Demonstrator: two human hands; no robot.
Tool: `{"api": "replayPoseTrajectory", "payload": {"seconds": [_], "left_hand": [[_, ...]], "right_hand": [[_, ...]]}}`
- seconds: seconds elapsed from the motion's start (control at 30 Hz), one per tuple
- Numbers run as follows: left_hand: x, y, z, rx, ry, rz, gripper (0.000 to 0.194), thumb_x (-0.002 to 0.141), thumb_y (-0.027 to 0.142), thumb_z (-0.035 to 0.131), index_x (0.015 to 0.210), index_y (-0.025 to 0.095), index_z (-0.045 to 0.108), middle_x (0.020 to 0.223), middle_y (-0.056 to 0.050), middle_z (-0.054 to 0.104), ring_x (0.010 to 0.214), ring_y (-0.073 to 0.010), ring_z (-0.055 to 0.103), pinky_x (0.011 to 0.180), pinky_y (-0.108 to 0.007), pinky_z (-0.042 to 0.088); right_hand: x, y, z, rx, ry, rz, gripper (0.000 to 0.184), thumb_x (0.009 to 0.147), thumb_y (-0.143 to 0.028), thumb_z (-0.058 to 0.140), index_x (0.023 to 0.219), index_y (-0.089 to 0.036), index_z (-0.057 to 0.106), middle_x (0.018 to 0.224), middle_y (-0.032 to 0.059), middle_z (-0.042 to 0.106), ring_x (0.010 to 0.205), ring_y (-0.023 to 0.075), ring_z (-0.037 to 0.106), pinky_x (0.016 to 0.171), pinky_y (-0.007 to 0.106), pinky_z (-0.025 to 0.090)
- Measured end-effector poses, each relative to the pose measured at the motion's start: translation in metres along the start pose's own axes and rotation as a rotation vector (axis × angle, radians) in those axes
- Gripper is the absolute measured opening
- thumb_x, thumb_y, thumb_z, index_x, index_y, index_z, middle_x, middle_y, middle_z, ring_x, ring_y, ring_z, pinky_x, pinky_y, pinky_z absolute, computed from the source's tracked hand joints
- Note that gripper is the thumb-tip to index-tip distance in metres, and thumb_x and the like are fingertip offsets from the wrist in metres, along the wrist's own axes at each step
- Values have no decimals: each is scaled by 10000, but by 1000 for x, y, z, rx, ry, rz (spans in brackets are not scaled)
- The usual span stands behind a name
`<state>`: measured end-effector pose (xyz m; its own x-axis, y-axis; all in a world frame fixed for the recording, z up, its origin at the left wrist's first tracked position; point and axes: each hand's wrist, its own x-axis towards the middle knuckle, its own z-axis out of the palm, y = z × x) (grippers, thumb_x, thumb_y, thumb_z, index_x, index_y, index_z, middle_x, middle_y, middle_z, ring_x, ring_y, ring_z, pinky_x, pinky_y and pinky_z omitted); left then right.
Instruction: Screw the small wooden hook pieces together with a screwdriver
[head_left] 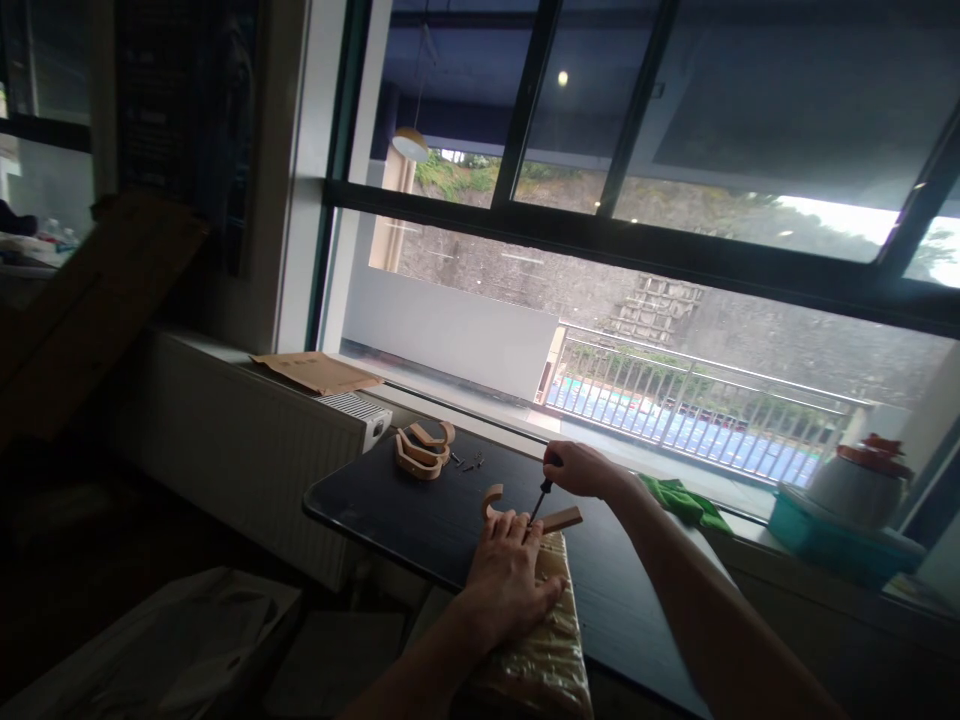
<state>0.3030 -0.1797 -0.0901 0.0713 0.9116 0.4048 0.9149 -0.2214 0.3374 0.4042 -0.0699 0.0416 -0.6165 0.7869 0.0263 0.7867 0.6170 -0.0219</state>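
My right hand (577, 469) is closed around the handle of a screwdriver (539, 500). The shaft slants down to a light wooden hook (562, 519), with the tip close to my left fingertips. My left hand (508, 572) presses its fingers over the middle of this hook and holds it down, thumb spread to the side. Beneath lies a long package wrapped in shiny tan tape (551, 650). The hook's curved end (491, 497) shows beyond my left fingers; the part under them is hidden.
More bent wooden hooks (420, 460) and several screws (472, 462) lie on the dark table (375, 497) at its far left. A green cloth (686, 502) sits by the window, near a teal container (836, 535). A flat cardboard envelope (319, 372) rests above the radiator (262, 440).
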Motion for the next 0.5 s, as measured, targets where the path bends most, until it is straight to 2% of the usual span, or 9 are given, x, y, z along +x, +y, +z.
{"api": "replayPoseTrajectory", "payload": {"seconds": [0.23, 0.5], "left_hand": [[1, 1, 2, 1, -13, -14, 709, 831, 609, 395, 1361, 139, 424, 1396, -134, 421, 1306, -317, 302, 1101, -455, 143], [1, 0, 2, 7, 12, 2, 721, 836, 618, 386, 1363, 128, 423, 1379, -141, 439, 1288, -314, 329, 1097, -448, 167]], "right_hand": [[0, 4, 11, 22, 37, 26, 282, 907, -347, 522, 1106, -155, 573, 1060, 62, 613, 881, 173, 610, 763, 374, 514], [-3, 3, -1, 23, 10, -39, 256, 902, -336, 534, 1075, -154, 588, 1033, 54, 622, 864, 166, 612, 757, 367, 515]]}}
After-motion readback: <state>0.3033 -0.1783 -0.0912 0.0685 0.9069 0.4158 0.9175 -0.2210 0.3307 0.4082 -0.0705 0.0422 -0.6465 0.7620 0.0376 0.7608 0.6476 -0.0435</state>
